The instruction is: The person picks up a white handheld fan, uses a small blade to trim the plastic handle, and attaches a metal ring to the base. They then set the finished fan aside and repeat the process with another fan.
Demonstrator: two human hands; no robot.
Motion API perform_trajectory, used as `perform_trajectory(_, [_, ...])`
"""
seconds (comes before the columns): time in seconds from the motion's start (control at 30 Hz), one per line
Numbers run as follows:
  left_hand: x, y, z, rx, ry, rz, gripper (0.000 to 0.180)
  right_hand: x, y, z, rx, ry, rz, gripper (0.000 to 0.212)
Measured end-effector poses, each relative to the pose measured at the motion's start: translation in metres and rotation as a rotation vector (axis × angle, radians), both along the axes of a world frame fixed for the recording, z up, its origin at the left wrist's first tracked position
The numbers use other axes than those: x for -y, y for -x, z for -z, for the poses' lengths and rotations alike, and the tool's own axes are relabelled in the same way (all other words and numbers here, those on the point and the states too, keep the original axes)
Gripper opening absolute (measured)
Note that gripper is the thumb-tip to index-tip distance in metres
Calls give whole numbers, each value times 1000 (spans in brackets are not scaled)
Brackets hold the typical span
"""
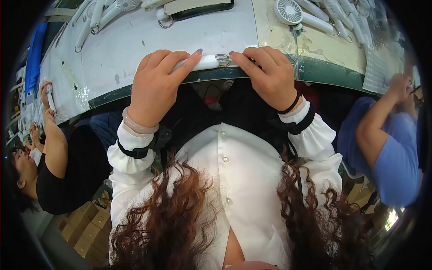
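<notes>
Near the front edge of the table, my left hand [156,85] is closed around a white fan handle [206,63], its thumb lying along the top. The rest of that piece is hidden beneath the hand. A metal clip [222,59] sits at the handle's right end. My right hand [272,76] is closed at the clip, thumb and fingertips against its right side. Whether the clip is fastened to the handle cannot be made out.
White handheld fans [288,11] lie piled at the back right, with several more fans [128,4] at the back left. A dark-edged flat case [202,10] lies at the back middle. Co-workers sit to either side. Cardboard boxes [92,225] stand low at left.
</notes>
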State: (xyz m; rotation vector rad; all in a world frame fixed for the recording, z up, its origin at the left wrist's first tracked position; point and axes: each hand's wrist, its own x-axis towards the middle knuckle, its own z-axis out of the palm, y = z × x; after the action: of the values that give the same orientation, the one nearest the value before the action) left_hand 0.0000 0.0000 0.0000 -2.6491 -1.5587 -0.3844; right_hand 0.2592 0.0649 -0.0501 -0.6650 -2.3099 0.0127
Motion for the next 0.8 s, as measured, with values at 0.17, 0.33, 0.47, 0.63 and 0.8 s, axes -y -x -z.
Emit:
perform_trajectory(0.17, [-1, 3, -2, -16, -7, 12, 49, 0, 3, 0, -5, -8, -1, 45])
perform_trajectory(0.33, [-1, 4, -3, -14, 3, 13, 50, 2, 5, -2, 9, -13, 6, 44])
perform_trajectory(0.47, [0, 4, -1, -13, 7, 8, 51, 2, 5, -3, 18, -45, 6, 45])
perform_trajectory(0.63, [0, 4, -1, -24, 7, 3, 50, -2, 6, -8, 49, -39, -17, 45])
perform_trajectory(0.8, [0, 3, -1, -9, -4, 0, 49, -1, 4, -6, 50, -36, -13, 42])
